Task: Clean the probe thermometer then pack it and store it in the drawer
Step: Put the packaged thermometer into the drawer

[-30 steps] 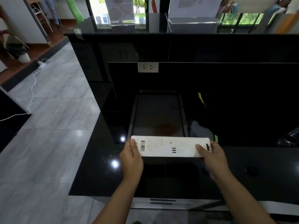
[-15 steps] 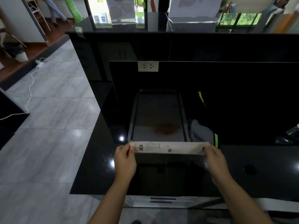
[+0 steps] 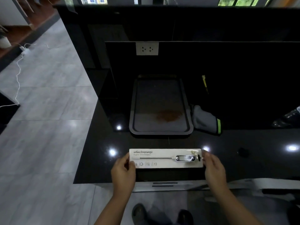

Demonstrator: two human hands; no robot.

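A long white thermometer package [image 3: 165,158] lies front side up near the front edge of the black countertop [image 3: 100,159]. Through its clear blister I see the probe thermometer [image 3: 185,158], its thin probe pointing left and its display body at the right. My left hand [image 3: 123,171] grips the package's left end. The right end is pinched by my right hand [image 3: 212,168]. Below the counter edge a white drawer front [image 3: 165,185] with dark handle slots shows, and it looks shut.
A dark tray [image 3: 160,130] with a rust-brown stain sits behind the package. A grey cloth [image 3: 206,119] with a green stripe lies to its right. A white wall socket [image 3: 146,48] is on the black backsplash. Grey tiled floor [image 3: 40,127] lies left.
The package has been flipped from its barcode side to its printed front with the thermometer showing, and it now sits lower and nearer the counter's front edge. Both hands stayed on its ends.
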